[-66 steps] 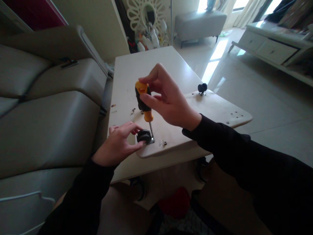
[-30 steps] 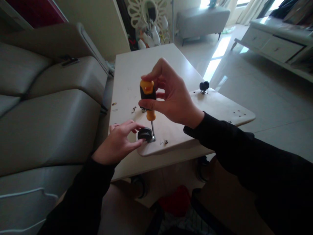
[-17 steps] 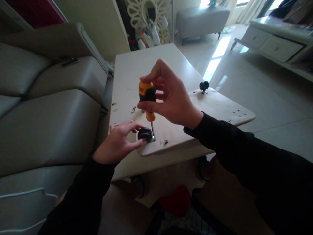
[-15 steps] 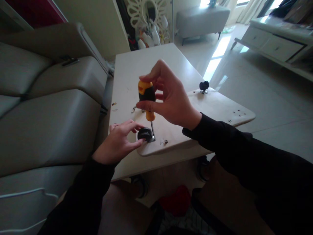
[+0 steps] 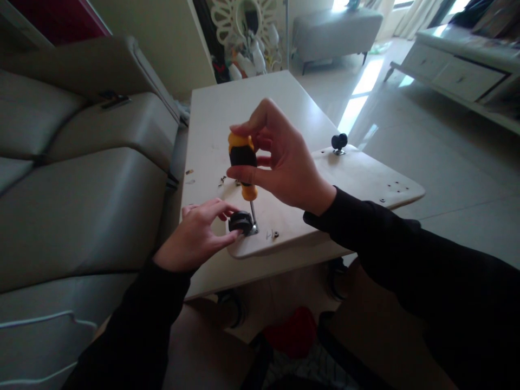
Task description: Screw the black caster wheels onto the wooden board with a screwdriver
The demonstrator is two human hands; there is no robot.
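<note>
My right hand (image 5: 280,157) grips a yellow and black screwdriver (image 5: 242,154) by its handle, held nearly upright. The screwdriver's tip meets the metal plate of a black caster wheel (image 5: 240,222) at the near left corner of a pale wooden board (image 5: 300,216). Thumb and fingers of my left hand (image 5: 203,233) close around that caster from the left. Another black caster (image 5: 339,142) stands on the board's far edge. Several small screws (image 5: 222,180) lie left of the board, partly behind the screwdriver. The screw under the tip is too small to make out.
The board lies on a white table (image 5: 244,108), its right end jutting past the table's edge. A grey sofa (image 5: 81,216) runs along the left. Beyond are a grey bench (image 5: 335,40) and a white cabinet (image 5: 459,70). Something red (image 5: 292,330) lies below, by my legs.
The screwdriver's handle leans very slightly further left in my right hand. My left hand keeps its place on the caster.
</note>
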